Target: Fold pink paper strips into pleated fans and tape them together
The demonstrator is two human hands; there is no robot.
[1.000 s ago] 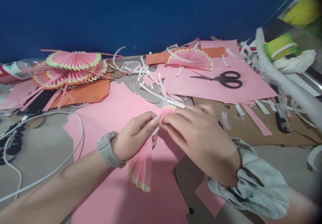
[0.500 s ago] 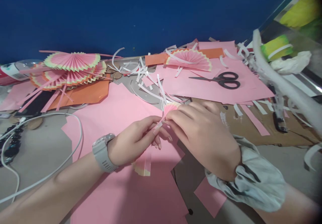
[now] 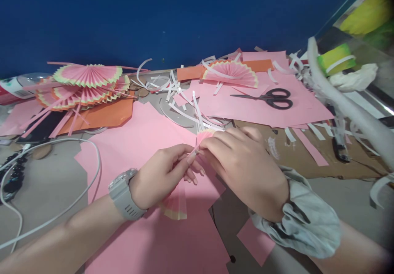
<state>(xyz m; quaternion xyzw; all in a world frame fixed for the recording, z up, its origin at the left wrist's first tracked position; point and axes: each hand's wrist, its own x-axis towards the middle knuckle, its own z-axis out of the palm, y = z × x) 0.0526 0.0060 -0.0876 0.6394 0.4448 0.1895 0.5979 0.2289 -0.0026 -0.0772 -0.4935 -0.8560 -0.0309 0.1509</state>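
Observation:
Both hands meet over a large pink paper sheet (image 3: 129, 241). Between them is a pleated pink paper fan (image 3: 177, 204) with a pale yellow edge; part of it shows below my left hand and part above the fingertips. My left hand (image 3: 168, 169), with a grey watch at the wrist, pinches the fan near its middle. My right hand (image 3: 246, 167), with a pale green scrunchie at the wrist, has its fingers closed on the fan at the same spot. The right fingertips are partly hidden behind its knuckles.
Finished pleated fans (image 3: 89, 77) are stacked at the left on orange paper (image 3: 113, 116). Black scissors (image 3: 271, 98) lie on pink sheets at the right. Another fan (image 3: 230, 72) and white paper strips (image 3: 172, 89) lie behind. A white cable (image 3: 98, 155) loops at the left.
Both hands have shifted slightly left and downward together with the fan. The grip looks the same, and the other things stay in place.

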